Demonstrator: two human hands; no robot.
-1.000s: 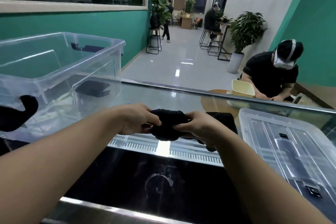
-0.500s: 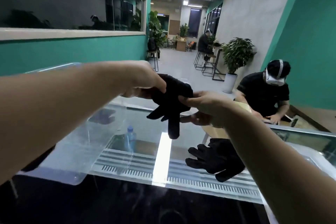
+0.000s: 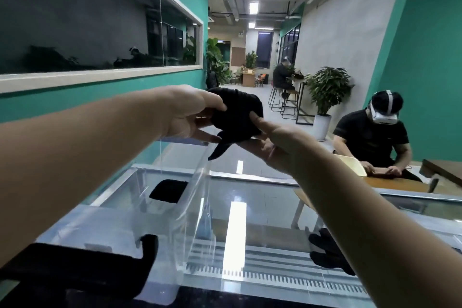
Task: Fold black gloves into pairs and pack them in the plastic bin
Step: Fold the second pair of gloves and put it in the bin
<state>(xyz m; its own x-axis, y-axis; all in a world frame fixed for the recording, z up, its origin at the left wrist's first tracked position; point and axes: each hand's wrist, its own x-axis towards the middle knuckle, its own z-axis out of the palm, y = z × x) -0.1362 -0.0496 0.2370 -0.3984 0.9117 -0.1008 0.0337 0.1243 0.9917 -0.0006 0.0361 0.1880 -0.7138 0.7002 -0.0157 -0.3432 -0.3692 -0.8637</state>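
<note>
Both arms are reaching forward and up, meeting near frame centre, above the far corner of the clear plastic bin [image 3: 175,210]. Left hand [image 3: 190,112] is coming in from 9 o'clock, forearm nearly level, thumb lying over the top of the folded black gloves [image 3: 236,114], fingers extending underneath, so it is pinching the bundle between thumb and fingers. Right hand [image 3: 277,142] is coming in from 4 o'clock, forearm rising diagonally, palm turned up and cupping the bundle's underside, thumb pressing against its right side. Right fingers are mostly hidden under the fabric, curl hard to tell. One glove finger is hanging down from the bundle at 6 o'clock, pointing toward the bin.

Bin is sitting at 7 o'clock of the hands on a glossy counter [image 3: 262,210]. A folded glove pair [image 3: 168,191] is lying inside it on the floor, by the far wall. A black handle clip [image 3: 82,265] is showing on the near rim at 8 o'clock. Loose black gloves [image 3: 327,255] are lying on the counter at 5 o'clock, partly hidden by the right forearm.

Beyond the counter at 3 o'clock, a seated person [image 3: 375,137] in a black shirt is wearing a white headset, hands down on a wooden table [image 3: 400,184]. A potted plant [image 3: 327,87] is standing behind them.
</note>
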